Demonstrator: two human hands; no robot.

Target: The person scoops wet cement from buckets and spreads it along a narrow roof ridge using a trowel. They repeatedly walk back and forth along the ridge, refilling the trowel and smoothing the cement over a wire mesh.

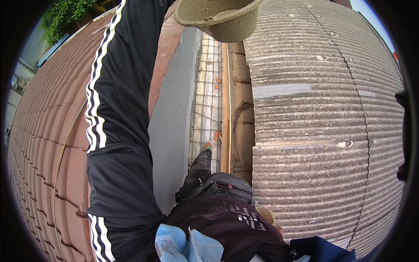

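Observation:
My left arm, in a black sleeve with white stripes (118,109), reaches from the lower left up to the top edge. Its hand is cut off there. Right beside the sleeve's end hangs a round pan (220,19) coated in grey-brown mortar, seen from below. Whether the hidden hand holds the pan I cannot tell. Of my right arm only a dark blue sleeve (321,251) shows at the bottom edge, without its hand. Below me are a dark shirt (227,218), a spattered trouser leg (198,168) and a bare foot (207,145) on wire mesh (208,91).
I stand in a narrow gutter between two roofs. Red clay tiles (48,131) slope away on the left, grey corrugated sheets (314,109) on the right. A smooth grey cement strip (174,118) and wooden boards (242,100) line the gutter. Light blue cloth (183,246) sits at the bottom.

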